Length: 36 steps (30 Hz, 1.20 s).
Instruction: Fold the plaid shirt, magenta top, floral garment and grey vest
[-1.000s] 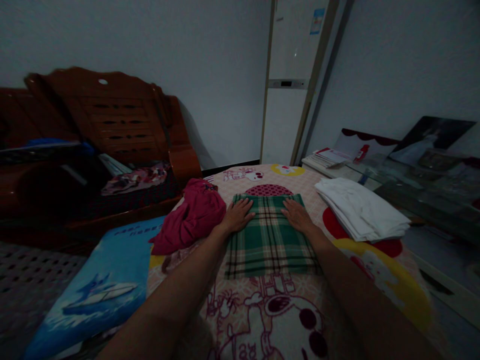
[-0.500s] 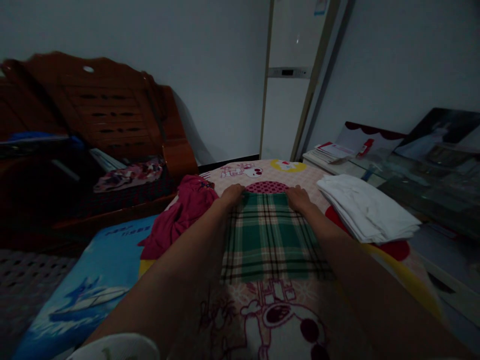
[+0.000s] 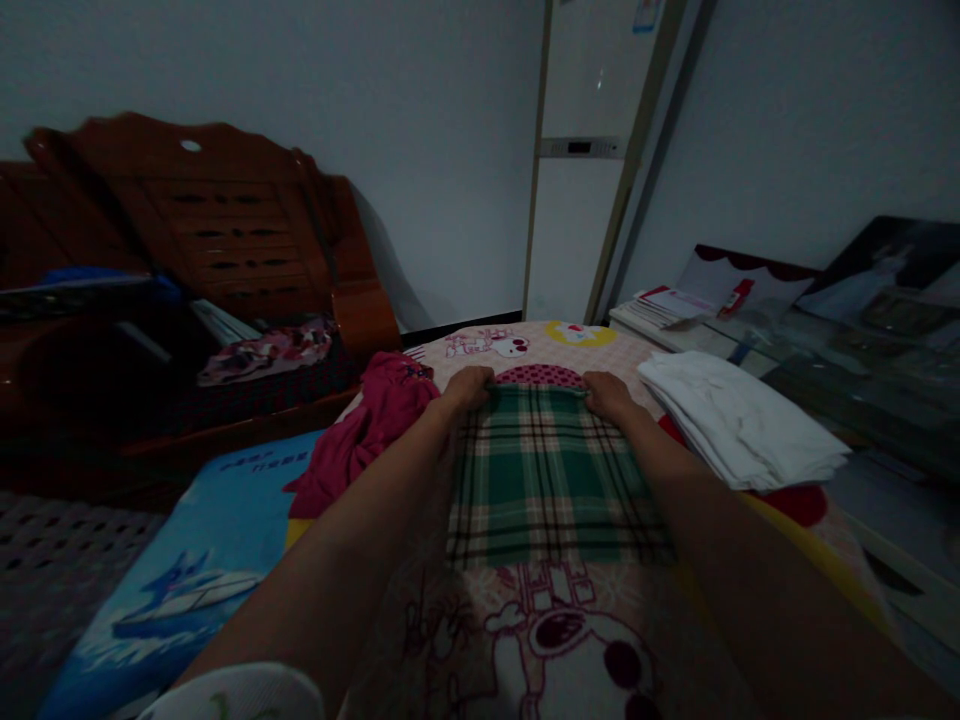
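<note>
A green plaid cloth (image 3: pixel 551 470) lies spread on a pink cartoon-print cover (image 3: pixel 585 665), its near edge toward me. My left hand (image 3: pixel 470 389) grips the cloth's far left corner with curled fingers. At the far right corner, my right hand (image 3: pixel 609 396) is closed on the same cloth. Its far edge runs straight between both hands and looks slightly lifted. Left of my left hand lies a crumpled magenta garment (image 3: pixel 367 425). A folded white cloth (image 3: pixel 746 418) rests to the right of my right hand.
A carved wooden bench (image 3: pixel 225 230) with items on its seat stands at left. A blue panel with a boat picture (image 3: pixel 195 560) lies below it. To the right are a glass-topped table (image 3: pixel 817 370), papers (image 3: pixel 664 305) and a framed photo (image 3: pixel 889 260). A tall white appliance (image 3: pixel 574 230) stands behind.
Both hands have closed more firmly on the far corners, and the cloth's far edge appears slightly raised. The whole view has shifted a little. The other clothes stay put.
</note>
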Available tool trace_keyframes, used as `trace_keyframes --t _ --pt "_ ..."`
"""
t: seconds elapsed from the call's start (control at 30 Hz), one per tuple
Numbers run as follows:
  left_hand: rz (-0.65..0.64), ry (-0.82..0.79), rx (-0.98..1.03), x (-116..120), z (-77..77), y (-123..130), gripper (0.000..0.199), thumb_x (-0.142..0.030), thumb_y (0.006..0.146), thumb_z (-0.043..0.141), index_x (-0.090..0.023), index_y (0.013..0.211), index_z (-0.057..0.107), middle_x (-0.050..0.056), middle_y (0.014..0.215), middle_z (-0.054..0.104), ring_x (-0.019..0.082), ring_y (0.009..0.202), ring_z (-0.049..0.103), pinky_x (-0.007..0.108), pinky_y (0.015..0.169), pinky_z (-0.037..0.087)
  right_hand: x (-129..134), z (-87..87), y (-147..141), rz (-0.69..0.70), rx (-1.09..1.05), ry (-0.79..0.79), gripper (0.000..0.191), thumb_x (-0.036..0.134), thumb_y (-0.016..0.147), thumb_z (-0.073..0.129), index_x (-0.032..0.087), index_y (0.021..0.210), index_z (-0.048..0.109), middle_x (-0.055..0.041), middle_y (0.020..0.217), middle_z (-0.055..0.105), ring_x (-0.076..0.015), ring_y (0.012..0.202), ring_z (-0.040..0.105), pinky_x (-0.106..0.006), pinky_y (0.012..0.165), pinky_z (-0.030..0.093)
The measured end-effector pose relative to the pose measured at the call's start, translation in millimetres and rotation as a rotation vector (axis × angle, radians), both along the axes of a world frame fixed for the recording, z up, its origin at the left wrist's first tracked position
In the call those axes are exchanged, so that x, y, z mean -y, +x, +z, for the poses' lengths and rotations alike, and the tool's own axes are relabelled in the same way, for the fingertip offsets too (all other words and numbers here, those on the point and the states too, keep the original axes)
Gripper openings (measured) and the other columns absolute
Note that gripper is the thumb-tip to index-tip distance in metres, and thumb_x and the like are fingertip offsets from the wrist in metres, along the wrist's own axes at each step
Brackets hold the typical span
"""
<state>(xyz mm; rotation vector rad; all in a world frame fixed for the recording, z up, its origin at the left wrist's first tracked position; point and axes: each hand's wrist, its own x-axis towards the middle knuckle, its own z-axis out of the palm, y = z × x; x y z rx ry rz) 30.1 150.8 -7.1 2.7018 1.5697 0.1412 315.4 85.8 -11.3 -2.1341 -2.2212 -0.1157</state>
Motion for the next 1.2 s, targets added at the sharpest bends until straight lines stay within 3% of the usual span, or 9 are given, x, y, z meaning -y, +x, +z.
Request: trace_keyframes --t 0.17,0.4,0.5,0.6,0.7,0.8,0.93,1.03,1.2 --pt "-0.005 0.118 0.243 27 8.8 -13 0.03 -0.013 0.077 0.054 -0.018 0.103 0.068 0.006 0.102 0.072 0.021 0.098 0.064 0.028 0.085 0.048 28 10.0 7 -0.067 -0.11 0.183 0.03 0.011 0.076 0.053 0.015 0.102 0.067 -0.012 0.101 0.072 -0.0243 0.095 0.063 -0.029 0.078 0.044" --pt "-0.221 0.059 0.301 84 22.3 -34 0.035 -0.011 0.075 0.054 -0.019 0.104 0.071 0.006 0.104 0.071 0.021 0.099 0.064 0.029 0.09 0.048 97 24.1 10 0.094 -0.201 0.209 0.031 0.011 0.073 0.053 0.016 0.098 0.072 -0.0091 0.1 0.072 -0.0217 0.093 0.062 -0.029 0.084 0.042" --pt "-0.269 -0.017 0.244 108 19.4 -42 0.033 -0.012 0.074 0.056 -0.021 0.102 0.073 0.005 0.101 0.072 0.021 0.096 0.065 0.028 0.087 0.048 128 17.7 6 0.138 -0.207 0.163 0.03 0.011 0.073 0.053 0.016 0.095 0.073 -0.0089 0.097 0.071 -0.0212 0.09 0.062 -0.03 0.083 0.042" --pt "-0.344 -0.106 0.246 125 7.8 -46 0.037 -0.011 0.072 0.056 -0.024 0.101 0.074 0.004 0.103 0.072 0.02 0.097 0.065 0.027 0.088 0.048 149 -0.3 4 0.167 -0.208 0.137 0.032 0.01 0.071 0.053 0.017 0.095 0.072 -0.009 0.098 0.071 -0.0222 0.093 0.063 -0.031 0.086 0.044" --pt "-0.36 -0.187 0.317 132 -7.0 -47 0.041 -0.008 0.066 0.056 -0.022 0.1 0.075 0.004 0.104 0.073 0.022 0.099 0.065 0.03 0.09 0.048 157 -21.2 4 0.182 -0.217 0.165 0.034 0.008 0.069 0.053 0.017 0.097 0.071 -0.0095 0.101 0.07 -0.0234 0.099 0.062 -0.034 0.09 0.044" --pt "-0.34 -0.251 0.496 133 -14.7 -50 0.036 -0.011 0.065 0.059 -0.018 0.096 0.075 0.006 0.101 0.073 0.022 0.096 0.065 0.032 0.089 0.049 159 -28.4 6 0.211 -0.268 0.201 0.035 0.008 0.068 0.052 0.018 0.096 0.07 -0.0084 0.1 0.069 -0.0229 0.098 0.061 -0.035 0.09 0.045" --pt "-0.309 -0.317 0.682 133 -9.0 -58 0.026 -0.019 0.071 0.062 -0.015 0.094 0.075 0.006 0.092 0.072 0.019 0.084 0.064 0.028 0.078 0.05 164 -9.9 6 0.244 -0.341 0.212 0.028 0.009 0.069 0.049 0.019 0.084 0.07 -0.0063 0.087 0.067 -0.0212 0.086 0.061 -0.031 0.08 0.046" --pt "-0.367 -0.339 0.705 135 -2.8 -60 0.023 -0.018 0.072 0.063 -0.016 0.093 0.075 0.005 0.091 0.071 0.017 0.083 0.063 0.026 0.076 0.048 168 6.3 6 0.27 -0.378 0.217 0.026 0.009 0.069 0.047 0.019 0.077 0.069 -0.0062 0.082 0.065 -0.0203 0.081 0.06 -0.03 0.076 0.045" --pt "-0.474 -0.501 0.64 146 0.8 -55 0.021 -0.012 0.071 0.065 -0.017 0.088 0.076 0.004 0.09 0.071 0.015 0.082 0.063 0.023 0.075 0.047 172 7.8 7 0.31 -0.35 0.088 0.028 0.009 0.065 0.047 0.02 0.075 0.071 -0.0055 0.081 0.067 -0.0204 0.082 0.061 -0.03 0.078 0.046"
